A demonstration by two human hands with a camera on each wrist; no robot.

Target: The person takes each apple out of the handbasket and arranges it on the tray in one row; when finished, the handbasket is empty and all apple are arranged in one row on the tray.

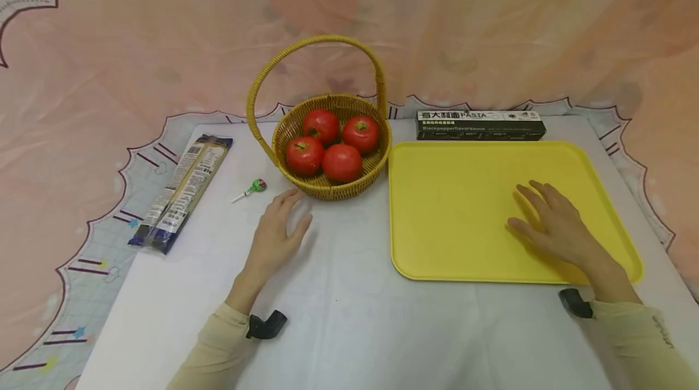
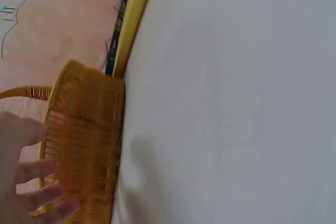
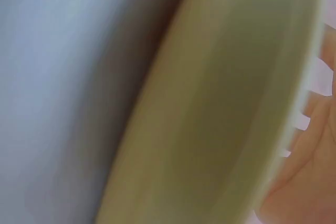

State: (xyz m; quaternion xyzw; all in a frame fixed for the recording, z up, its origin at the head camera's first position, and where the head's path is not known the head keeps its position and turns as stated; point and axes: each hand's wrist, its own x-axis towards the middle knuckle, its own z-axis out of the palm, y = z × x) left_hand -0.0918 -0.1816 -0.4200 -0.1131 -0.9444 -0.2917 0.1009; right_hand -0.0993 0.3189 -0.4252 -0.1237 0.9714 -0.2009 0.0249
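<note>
My left hand point(image 1: 276, 236) is just in front of the wicker basket point(image 1: 334, 191), its fingers loosely bent and holding nothing. Several red tomatoes point(image 1: 341, 163) lie inside that basket, under its tall arched handle point(image 1: 317, 40). In the left wrist view the spread fingers overlap the woven side of the basket point(image 2: 86, 145). Over the right part of the yellow tray point(image 1: 453, 214) hovers my right hand point(image 1: 557, 226), fingers apart and nothing in its grasp. The right wrist view has the tray's edge point(image 3: 220, 98) up close and blurred, with part of the hand point(image 3: 310, 166) behind it.
A green-topped lollipop point(image 1: 258, 185) lies left of the basket. Further left is a long flat packet point(image 1: 182, 193) with blue ends. Behind the tray stands a black and white pasta box point(image 1: 480, 126). A pink patterned cloth point(image 1: 191, 44) hangs along the table's back.
</note>
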